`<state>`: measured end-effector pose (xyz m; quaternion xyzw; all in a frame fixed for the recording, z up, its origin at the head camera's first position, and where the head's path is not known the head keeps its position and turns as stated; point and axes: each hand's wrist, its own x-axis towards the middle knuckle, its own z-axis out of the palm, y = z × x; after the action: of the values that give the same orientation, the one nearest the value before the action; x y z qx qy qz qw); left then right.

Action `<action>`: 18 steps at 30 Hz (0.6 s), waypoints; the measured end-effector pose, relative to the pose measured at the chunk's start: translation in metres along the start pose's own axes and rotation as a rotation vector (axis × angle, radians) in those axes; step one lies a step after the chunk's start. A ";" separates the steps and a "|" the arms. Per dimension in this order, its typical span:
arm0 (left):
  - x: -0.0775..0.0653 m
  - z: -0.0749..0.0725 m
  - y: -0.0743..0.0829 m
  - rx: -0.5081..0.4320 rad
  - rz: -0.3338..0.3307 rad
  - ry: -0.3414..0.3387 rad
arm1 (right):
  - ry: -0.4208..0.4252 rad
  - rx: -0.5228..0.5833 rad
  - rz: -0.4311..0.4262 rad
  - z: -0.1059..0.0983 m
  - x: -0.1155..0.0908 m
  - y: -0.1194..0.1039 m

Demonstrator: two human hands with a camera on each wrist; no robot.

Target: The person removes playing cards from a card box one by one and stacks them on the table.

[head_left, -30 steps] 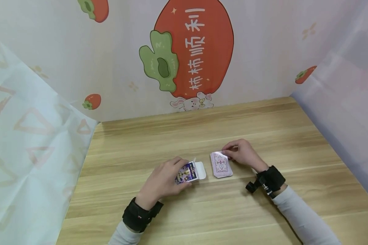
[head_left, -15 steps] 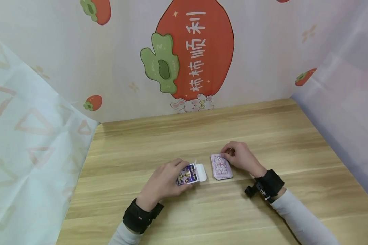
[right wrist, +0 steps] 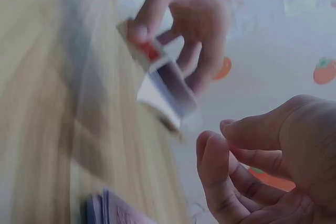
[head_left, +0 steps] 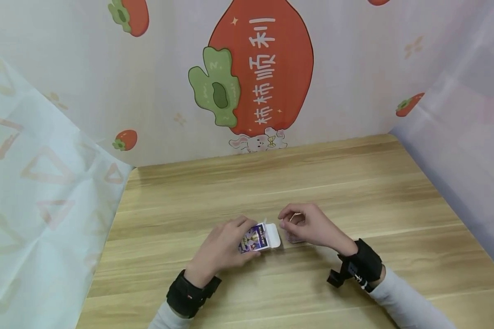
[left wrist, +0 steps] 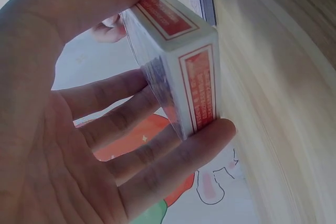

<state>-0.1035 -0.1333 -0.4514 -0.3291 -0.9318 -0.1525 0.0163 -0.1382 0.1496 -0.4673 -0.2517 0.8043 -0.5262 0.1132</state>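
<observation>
A small purple card box [head_left: 254, 238] lies tilted in my left hand [head_left: 224, 242], thumb on one edge and fingers along the other. Its white end flap [head_left: 273, 236] stands out to the right, and the right wrist view looks into the box's open end [right wrist: 176, 85]. The left wrist view shows red and white panels on the box's sides. My right hand [head_left: 313, 228] hovers over the stack of playing cards [head_left: 293, 239], hiding most of it. Thumb and index tips are close together, with nothing visible between them. In the right wrist view, the cards [right wrist: 118, 211] sit below that hand.
Both hands work above a light wood-grain table [head_left: 189, 187]. Behind it hangs a pale cloth [head_left: 160, 82] printed with persimmons, and more cloth closes off both sides. Each wrist carries a black strap with a camera [head_left: 189, 294].
My right hand has left the far right corner of the cards and come left and nearer over them, towards the box flap. The left hand keeps its hold on the box, almost still.
</observation>
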 end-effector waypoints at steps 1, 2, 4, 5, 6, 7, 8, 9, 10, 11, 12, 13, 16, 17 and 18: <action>0.000 0.000 0.001 0.000 0.007 0.001 | -0.015 0.022 0.007 0.002 -0.001 -0.002; 0.000 0.001 0.001 0.001 0.013 0.002 | -0.028 0.040 0.012 0.004 -0.002 -0.003; 0.001 0.002 0.003 0.001 0.027 0.005 | -0.053 0.057 0.017 0.008 -0.002 -0.005; 0.001 0.003 0.003 -0.003 0.031 0.005 | -0.062 0.049 0.013 0.010 -0.002 -0.005; 0.001 0.003 0.004 -0.007 0.035 0.006 | -0.071 0.046 0.010 0.012 -0.002 -0.005; 0.001 0.004 0.004 -0.010 0.039 0.007 | -0.080 0.048 0.009 0.013 -0.002 -0.005; 0.001 0.004 0.005 -0.013 0.042 0.007 | -0.088 0.043 0.007 0.014 -0.002 -0.005; 0.001 0.005 0.006 -0.018 0.044 0.008 | -0.094 0.039 0.007 0.015 -0.003 -0.005; 0.001 0.005 0.006 -0.023 0.045 0.008 | -0.096 0.027 0.006 0.016 -0.003 -0.005; 0.001 0.005 0.007 -0.026 0.047 0.008 | -0.097 0.017 0.006 0.017 -0.003 -0.005; 0.001 0.006 0.007 -0.028 0.050 0.009 | -0.100 0.008 0.007 0.017 -0.003 -0.005; 0.001 0.006 0.008 -0.029 0.052 0.010 | -0.102 -0.006 0.007 0.018 -0.003 -0.005; 0.001 0.007 0.009 -0.037 0.059 0.014 | -0.111 -0.049 -0.001 0.019 -0.004 -0.004; 0.001 0.008 0.009 -0.037 0.062 0.014 | -0.116 -0.061 -0.006 0.020 -0.004 -0.004; 0.001 0.008 0.009 -0.034 0.065 0.014 | -0.123 -0.073 -0.010 0.020 -0.004 -0.004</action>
<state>-0.0978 -0.1236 -0.4567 -0.3586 -0.9176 -0.1700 0.0222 -0.1247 0.1344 -0.4728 -0.2913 0.8132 -0.4808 0.1505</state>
